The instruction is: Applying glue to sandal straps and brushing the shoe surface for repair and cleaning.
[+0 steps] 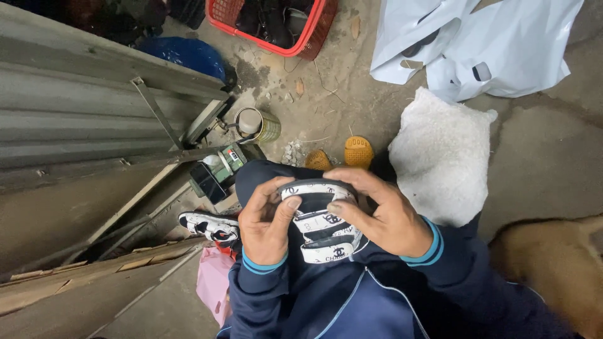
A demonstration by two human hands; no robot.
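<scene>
A small navy-and-white child's shoe [320,223] with white straps sat over the person's lap, held up between both hands just above the knees; its toe end pointed away from the body and its straps faced up. The left hand [265,227] was curled round the shoe's left side, thumb pressed on the white toe rim and fingers wrapped beneath, so it was closed on the shoe; the right hand [383,216] clasped the opposite side, its fingers bent over the toe and upper strap, likewise gripping the shoe. Both wrists came out of dark blue sleeves [433,251] with light blue cuffs.

Just left of the left hand, a matching second shoe [210,227] lay on its side on a wooden board [94,276]; a pink bag [213,282] sat below it. Beyond the knees, two orange sandal toes [342,154] rested on the concrete floor [540,157]; near them stood an open tin can [256,124] and a small dark box [213,176]. A white fluffy cushion [440,157] lay just right of the right hand; white plastic bags [477,44] lay farther off, and a red basket [276,22] stood at the top edge.
</scene>
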